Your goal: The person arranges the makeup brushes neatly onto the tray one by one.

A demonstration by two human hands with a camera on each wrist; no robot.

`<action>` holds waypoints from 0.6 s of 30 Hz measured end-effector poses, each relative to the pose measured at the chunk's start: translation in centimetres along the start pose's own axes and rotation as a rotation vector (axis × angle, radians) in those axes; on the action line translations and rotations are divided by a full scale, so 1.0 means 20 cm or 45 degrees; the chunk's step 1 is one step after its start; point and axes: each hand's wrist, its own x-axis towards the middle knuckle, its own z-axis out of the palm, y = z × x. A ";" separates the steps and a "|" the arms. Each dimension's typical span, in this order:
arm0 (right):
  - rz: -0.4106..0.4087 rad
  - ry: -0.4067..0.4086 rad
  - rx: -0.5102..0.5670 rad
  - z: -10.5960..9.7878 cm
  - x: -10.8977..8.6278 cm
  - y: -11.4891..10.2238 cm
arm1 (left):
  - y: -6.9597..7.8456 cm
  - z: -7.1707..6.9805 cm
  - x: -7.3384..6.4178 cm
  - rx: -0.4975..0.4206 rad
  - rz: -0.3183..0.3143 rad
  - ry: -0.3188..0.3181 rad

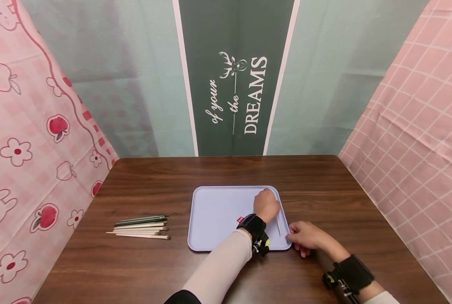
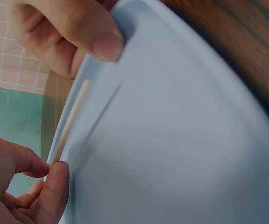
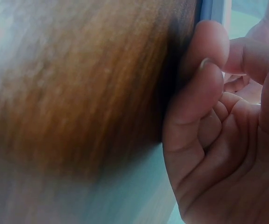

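Observation:
My left hand [image 1: 266, 205] reaches over the right side of a pale lilac tray [image 1: 218, 211]. Its thumb and fingers pinch a thin makeup brush by one end, and the pale handle [image 2: 73, 119] points toward the tray's near right corner. The pinched end is hidden by the fingers. At that corner my right hand [image 1: 305, 238] grips the rim, thumb on the inside and curled fingers outside and beneath, as the left wrist view shows. A shadow of the handle falls on the tray floor.
Left of the tray, several makeup brushes [image 1: 140, 232] with cream and dark green handles lie side by side on the brown wooden table [image 1: 153, 173]. A small red tag [image 1: 240, 219] shows on the tray beside my left wrist. Patterned curtains [image 1: 412, 126] surround the table.

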 end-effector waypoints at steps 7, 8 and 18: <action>-0.004 -0.007 0.007 0.00 0.00 -0.01 | 0.00 0.01 0.00 0.015 0.004 0.001; -0.009 -0.006 0.007 0.00 -0.01 -0.01 | 0.00 0.02 0.00 0.017 0.009 0.003; -0.033 0.017 -0.004 0.00 -0.02 -0.02 | 0.02 0.05 0.01 0.155 0.070 -0.001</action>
